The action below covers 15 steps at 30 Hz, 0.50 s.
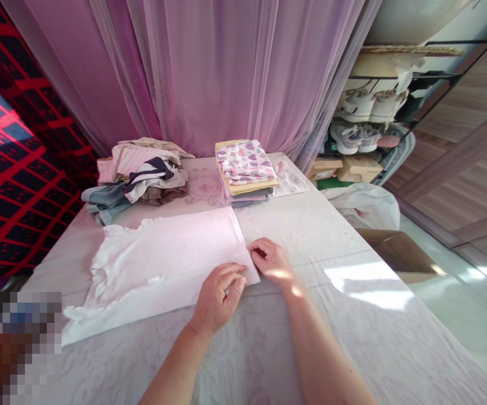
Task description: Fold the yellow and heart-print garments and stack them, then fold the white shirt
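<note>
A white garment lies flat and folded into a long shape on the table, its frilled, crumpled end at the left. On its near right corner rests my left hand, fingers bent and the thumb meeting the fingertips at the cloth. My right hand is at the garment's right edge, its thumb and index finger closed in a pinch there. How much cloth sits between the fingertips is hard to see.
Behind the garment stand a stack of folded clothes and, left, a loose clothes heap. A patterned cloth covers the table. Purple curtains hang behind. To the right are a shoe rack and an open cardboard box.
</note>
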Available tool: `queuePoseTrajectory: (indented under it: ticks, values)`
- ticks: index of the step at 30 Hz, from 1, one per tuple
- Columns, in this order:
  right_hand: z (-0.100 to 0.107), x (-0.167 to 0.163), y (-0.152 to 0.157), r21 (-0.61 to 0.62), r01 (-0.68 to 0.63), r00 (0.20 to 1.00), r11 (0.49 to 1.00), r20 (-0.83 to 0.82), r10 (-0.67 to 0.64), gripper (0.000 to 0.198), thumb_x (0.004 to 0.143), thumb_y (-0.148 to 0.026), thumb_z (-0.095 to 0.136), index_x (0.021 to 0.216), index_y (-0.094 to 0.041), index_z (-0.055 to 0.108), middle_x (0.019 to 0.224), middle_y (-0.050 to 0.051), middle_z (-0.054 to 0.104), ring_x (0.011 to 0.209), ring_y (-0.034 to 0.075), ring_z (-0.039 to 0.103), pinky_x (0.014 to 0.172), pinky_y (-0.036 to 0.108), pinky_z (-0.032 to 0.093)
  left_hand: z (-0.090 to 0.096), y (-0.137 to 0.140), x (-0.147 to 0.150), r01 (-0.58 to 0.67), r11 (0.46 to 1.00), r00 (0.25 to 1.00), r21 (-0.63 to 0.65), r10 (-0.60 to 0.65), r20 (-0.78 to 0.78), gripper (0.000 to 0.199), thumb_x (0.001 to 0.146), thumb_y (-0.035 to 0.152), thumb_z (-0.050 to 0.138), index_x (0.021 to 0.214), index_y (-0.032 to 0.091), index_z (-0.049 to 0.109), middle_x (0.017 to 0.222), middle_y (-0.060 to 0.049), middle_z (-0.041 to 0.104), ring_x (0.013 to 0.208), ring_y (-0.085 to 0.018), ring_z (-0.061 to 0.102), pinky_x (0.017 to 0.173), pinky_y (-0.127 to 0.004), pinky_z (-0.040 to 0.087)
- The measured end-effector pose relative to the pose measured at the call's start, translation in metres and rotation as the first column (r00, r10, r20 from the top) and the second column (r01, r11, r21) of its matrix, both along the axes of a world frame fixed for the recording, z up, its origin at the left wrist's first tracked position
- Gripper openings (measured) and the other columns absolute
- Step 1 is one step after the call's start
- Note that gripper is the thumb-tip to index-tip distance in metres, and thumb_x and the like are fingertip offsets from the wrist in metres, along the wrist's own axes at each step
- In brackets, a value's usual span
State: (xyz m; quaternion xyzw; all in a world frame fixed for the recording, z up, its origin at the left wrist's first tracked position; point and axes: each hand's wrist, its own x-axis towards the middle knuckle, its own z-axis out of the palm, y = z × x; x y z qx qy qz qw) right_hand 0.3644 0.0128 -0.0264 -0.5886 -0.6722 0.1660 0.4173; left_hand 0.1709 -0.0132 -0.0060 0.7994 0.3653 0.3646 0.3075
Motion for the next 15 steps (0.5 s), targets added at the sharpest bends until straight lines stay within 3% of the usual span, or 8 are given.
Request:
queuePoseTrajectory:
  ticks: [3,7,11,15]
  values:
    - [-0.0009,0.0085,-0.0002,0.015,-0.061,0.998,0.998,0.003,0.061,0.019,0.074,-0.012,0.052,0.077,-0.024,0.067,0.088,0.003,0.069,0.082,0.016,0.065,0.074,0.028,0.051,-0.0005,-0.0010,0.0019,0.052,0.996,0.990,0.073,-0.042,-0.132,0.029,0.095,0.030,0.047,0.078,0.022,0.069,0.112,-0.006,0.073,0.120,-0.025,0.059,0.103,-0.045,0.045]
    - [-0.0048,0.0101,0.0013,0.050,-0.009,1.000,0.999,-0.005,0.009,0.030,0.073,-0.009,0.050,0.089,-0.024,0.070,0.106,0.006,0.068,0.096,0.018,0.065,0.080,0.030,0.053,-0.0007,-0.0038,0.0046,0.080,0.993,0.964,0.086,-0.055,-0.260,0.018,0.093,0.031,0.051,0.087,0.023,0.067,0.124,-0.006,0.069,0.129,-0.028,0.052,0.111,-0.054,0.037]
    - [-0.0044,0.0077,0.0021,0.054,0.036,0.997,0.998,0.061,-0.039,0.017,0.081,-0.019,0.055,0.083,-0.025,0.071,0.105,0.007,0.070,0.101,0.020,0.064,0.092,0.037,0.050,0.0009,-0.0062,0.0056,0.059,0.997,0.950,0.047,-0.042,-0.310,0.013,0.091,0.030,0.054,0.093,0.023,0.064,0.129,-0.007,0.066,0.134,-0.028,0.046,0.114,-0.055,0.031]
    - [-0.0022,0.0055,0.0012,0.023,0.069,0.988,0.997,0.139,-0.072,0.013,0.083,-0.025,0.059,0.075,-0.025,0.070,0.115,0.007,0.069,0.122,0.027,0.055,0.101,0.047,0.043,0.0028,-0.0063,0.0057,0.072,0.997,0.941,-0.004,-0.069,-0.330,0.011,0.090,0.030,0.054,0.089,0.023,0.063,0.129,-0.005,0.066,0.136,-0.028,0.045,0.115,-0.057,0.027]
